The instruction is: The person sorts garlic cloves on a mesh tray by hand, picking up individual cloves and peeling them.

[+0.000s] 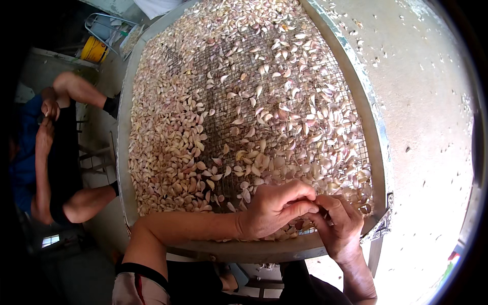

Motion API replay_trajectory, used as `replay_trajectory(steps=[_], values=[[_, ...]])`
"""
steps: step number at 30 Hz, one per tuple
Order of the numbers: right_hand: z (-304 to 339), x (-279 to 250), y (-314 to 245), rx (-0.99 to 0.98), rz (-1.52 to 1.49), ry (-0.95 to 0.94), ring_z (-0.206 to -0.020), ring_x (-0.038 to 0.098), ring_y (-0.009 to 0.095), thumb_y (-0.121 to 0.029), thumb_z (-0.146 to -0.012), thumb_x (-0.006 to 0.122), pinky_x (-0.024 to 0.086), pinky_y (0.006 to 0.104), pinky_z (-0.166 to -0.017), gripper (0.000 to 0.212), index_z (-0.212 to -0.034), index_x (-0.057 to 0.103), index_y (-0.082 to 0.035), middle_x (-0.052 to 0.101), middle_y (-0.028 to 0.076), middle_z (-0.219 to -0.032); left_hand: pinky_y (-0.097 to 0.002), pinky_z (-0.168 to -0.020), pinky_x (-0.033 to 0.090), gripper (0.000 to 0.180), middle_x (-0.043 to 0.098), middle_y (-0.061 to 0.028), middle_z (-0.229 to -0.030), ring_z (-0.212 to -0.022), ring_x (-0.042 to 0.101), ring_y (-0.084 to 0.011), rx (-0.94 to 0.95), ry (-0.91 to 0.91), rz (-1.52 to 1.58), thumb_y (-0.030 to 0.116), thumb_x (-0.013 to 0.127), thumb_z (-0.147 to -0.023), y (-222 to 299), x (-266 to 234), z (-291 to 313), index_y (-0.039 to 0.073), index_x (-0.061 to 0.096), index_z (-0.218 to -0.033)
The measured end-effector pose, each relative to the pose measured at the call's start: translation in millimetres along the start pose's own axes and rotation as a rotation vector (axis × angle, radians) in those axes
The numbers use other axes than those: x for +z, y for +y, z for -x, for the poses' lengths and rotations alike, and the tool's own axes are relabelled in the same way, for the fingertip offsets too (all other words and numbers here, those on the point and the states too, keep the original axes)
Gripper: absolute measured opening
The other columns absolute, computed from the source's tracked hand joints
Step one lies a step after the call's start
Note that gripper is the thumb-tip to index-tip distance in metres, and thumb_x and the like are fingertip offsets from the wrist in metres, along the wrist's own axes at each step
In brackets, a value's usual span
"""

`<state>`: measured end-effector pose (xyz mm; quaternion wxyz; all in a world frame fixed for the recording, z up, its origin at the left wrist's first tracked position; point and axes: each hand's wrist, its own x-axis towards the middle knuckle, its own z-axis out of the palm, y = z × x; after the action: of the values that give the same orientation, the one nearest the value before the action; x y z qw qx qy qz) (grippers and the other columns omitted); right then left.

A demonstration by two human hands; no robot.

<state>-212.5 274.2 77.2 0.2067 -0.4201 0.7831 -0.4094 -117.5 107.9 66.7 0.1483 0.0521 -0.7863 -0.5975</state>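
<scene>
Many loose garlic cloves (168,147), whitish to pinkish, lie on a wire mesh (223,112) set in a wide frame (378,127). Over the near right part of the mesh, my left hand (277,207) and my right hand (339,223) meet at the fingertips. Thumb and fingers of both are pinched together. Whatever is between them is too small and too covered to make out. My left forearm crosses above the frame's near edge. Cloves lie thickest along the left side and far end; the middle shows more bare mesh.
At the left sits another person, whose hands (48,114) are held together near a knee. A yellow bucket (94,50) and a blue-framed chair (104,28) stand at the far left. Bits of skin are scattered over the concrete floor (422,101) on the right.
</scene>
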Motion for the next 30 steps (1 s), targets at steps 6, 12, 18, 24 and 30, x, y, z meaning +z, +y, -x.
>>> replay_trajectory(steps=[6, 12, 18, 24, 30], values=[[12, -20, 15, -0.13, 0.224, 0.224, -0.069, 0.063, 0.016, -0.016, -0.085, 0.072, 0.051, 0.0295, -0.055, 0.018, -0.097, 0.062, -0.009, 0.065, 0.006, -0.083, -0.0356, -0.081, 0.055, 0.031, 0.06, -0.0175, -0.122, -0.096, 0.063, -0.0234, 0.12, 0.075, -0.338, 0.02, 0.053, -0.097, -71, -24, -47, 0.004, 0.055, -0.124], [21, -106, 57, 0.098, 0.505, 0.614, -0.067, 0.053, 0.013, -0.035, -0.097, 0.059, 0.044, 0.0304, -0.057, 0.03, -0.091, 0.059, -0.006, 0.058, 0.005, -0.078, -0.0445, -0.12, 0.006, 0.079, -0.003, -0.0135, -0.162, -0.149, 0.0, -0.0285, -0.247, 0.045, -0.88, 0.059, 0.047, -0.092, -160, -84, -151, 0.02, 0.018, -0.154], [49, -130, 113, 0.343, 0.19, 0.542, -0.07, 0.053, 0.011, -0.025, -0.099, 0.057, 0.047, 0.0306, -0.066, 0.022, -0.101, 0.059, -0.003, 0.055, 0.004, -0.079, -0.056, -0.117, -0.005, 0.098, 0.006, -0.0185, -0.16, -0.149, -0.001, -0.033, -0.117, -0.33, -0.845, 0.083, 0.038, -0.081, -129, 36, -172, 0.02, 0.019, -0.154], [49, -117, 101, 0.429, 0.319, 0.465, -0.098, 0.061, 0.021, -0.021, -0.096, 0.058, 0.05, 0.0369, -0.079, 0.019, -0.111, 0.061, -0.009, 0.062, 0.009, -0.114, -0.0632, -0.114, -0.008, 0.077, 0.008, -0.0188, -0.16, -0.147, -0.002, -0.0395, 0.094, -0.465, -0.891, 0.062, 0.055, -0.087, -104, 28, -61, 0.025, 0.031, -0.15], [46, -123, 58, 0.202, 0.457, 0.569, -0.119, 0.054, 0.032, -0.028, -0.097, 0.056, 0.045, 0.0492, -0.097, 0.029, -0.114, 0.06, -0.005, 0.057, 0.017, -0.125, -0.0403, -0.108, 0.038, 0.03, 0.046, -0.0168, -0.143, -0.128, 0.047, -0.0309, 0.076, 0.138, -0.807, 0.014, 0.066, -0.088, -126, -74, -72, 0.011, 0.064, -0.118]])
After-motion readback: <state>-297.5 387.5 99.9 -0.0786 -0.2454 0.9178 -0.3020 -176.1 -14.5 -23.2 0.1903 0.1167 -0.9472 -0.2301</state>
